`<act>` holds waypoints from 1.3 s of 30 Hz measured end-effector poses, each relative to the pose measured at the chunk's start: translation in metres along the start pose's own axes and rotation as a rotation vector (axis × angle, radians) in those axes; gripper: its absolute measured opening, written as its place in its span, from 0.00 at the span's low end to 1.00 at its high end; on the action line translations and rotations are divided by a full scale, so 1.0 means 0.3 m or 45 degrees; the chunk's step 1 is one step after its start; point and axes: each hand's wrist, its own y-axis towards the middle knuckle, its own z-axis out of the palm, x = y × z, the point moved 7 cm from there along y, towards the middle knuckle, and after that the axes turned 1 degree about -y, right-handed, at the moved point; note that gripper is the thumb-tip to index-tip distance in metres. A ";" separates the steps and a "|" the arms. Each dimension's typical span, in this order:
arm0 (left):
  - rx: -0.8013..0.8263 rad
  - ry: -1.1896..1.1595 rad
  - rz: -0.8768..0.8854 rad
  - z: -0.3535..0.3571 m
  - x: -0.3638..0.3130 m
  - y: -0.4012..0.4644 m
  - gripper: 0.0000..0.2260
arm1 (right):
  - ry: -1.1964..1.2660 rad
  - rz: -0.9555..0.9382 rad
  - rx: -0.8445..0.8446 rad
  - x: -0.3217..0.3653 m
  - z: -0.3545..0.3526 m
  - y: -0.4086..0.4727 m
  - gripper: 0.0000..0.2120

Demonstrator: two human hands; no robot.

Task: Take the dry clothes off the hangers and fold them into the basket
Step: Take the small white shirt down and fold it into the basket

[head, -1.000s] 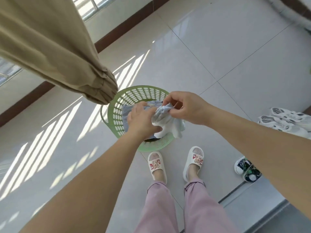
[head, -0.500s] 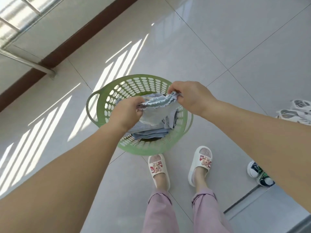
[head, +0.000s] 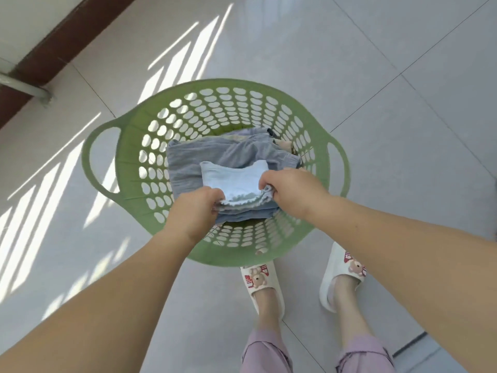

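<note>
A round green perforated basket [head: 126,146] with two handles stands on the tiled floor in front of my feet. Inside it lies a folded grey-blue garment [head: 215,154]. On top of that rests a small pale-blue folded garment [head: 231,176] with a frilled edge. My left hand [head: 193,211] pinches its near left corner. My right hand [head: 293,187] grips its near right corner. Both hands are down inside the basket. A bit of beige cloth [head: 283,143] shows under the grey garment at the far right.
A brown skirting board [head: 67,36] and a grey pipe foot [head: 40,94] lie at the upper left. My feet in white bear slippers [head: 259,281] stand just behind the basket. Sunlit stripes cross the tiles on the left.
Both hands have lowered the pale-blue garment from above the basket down onto the grey-blue garment inside it. The view has dropped closer to the basket, and the hanging beige trousers have left the frame.
</note>
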 end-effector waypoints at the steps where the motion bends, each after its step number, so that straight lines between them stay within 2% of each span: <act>1: 0.120 0.045 -0.014 0.055 0.008 -0.001 0.12 | -0.025 0.012 0.103 -0.007 0.051 0.002 0.20; 3: 0.337 0.093 -0.024 0.173 0.028 0.002 0.13 | -0.069 0.009 0.326 -0.005 0.164 0.010 0.21; 6: 0.484 0.110 0.002 0.270 0.039 0.012 0.16 | -0.135 -0.002 0.510 -0.001 0.246 0.012 0.22; 14: 0.651 0.083 -0.054 0.358 0.081 0.133 0.17 | -0.169 0.051 0.571 -0.014 0.262 0.114 0.21; 18: 0.526 0.089 -0.138 0.338 0.115 0.231 0.16 | -0.130 0.133 0.525 -0.035 0.276 0.200 0.17; 22: 0.313 0.119 -0.149 0.341 0.129 0.303 0.18 | -0.089 0.200 0.445 -0.060 0.308 0.260 0.21; 24: 0.259 0.148 -0.152 0.355 0.123 0.318 0.14 | -0.120 0.192 0.442 -0.065 0.329 0.274 0.22; 26: 0.291 0.138 -0.200 0.388 0.123 0.328 0.11 | -0.165 0.164 0.484 -0.066 0.364 0.287 0.21; 29: 0.427 0.153 -0.242 0.443 0.131 0.334 0.14 | -0.246 0.139 0.604 -0.069 0.417 0.298 0.22; 31: 0.416 0.182 -0.259 0.446 0.130 0.331 0.15 | -0.284 0.123 0.656 -0.072 0.441 0.302 0.24; 35: -0.016 0.451 -0.032 0.352 0.050 0.322 0.12 | -0.316 0.122 0.651 -0.070 0.448 0.319 0.23; 37: -0.007 0.447 0.027 0.341 0.031 0.318 0.17 | -0.332 0.131 0.649 -0.065 0.445 0.326 0.23; 39: 0.110 0.378 -0.035 0.353 0.042 0.320 0.21 | -0.355 0.133 0.669 -0.058 0.450 0.330 0.23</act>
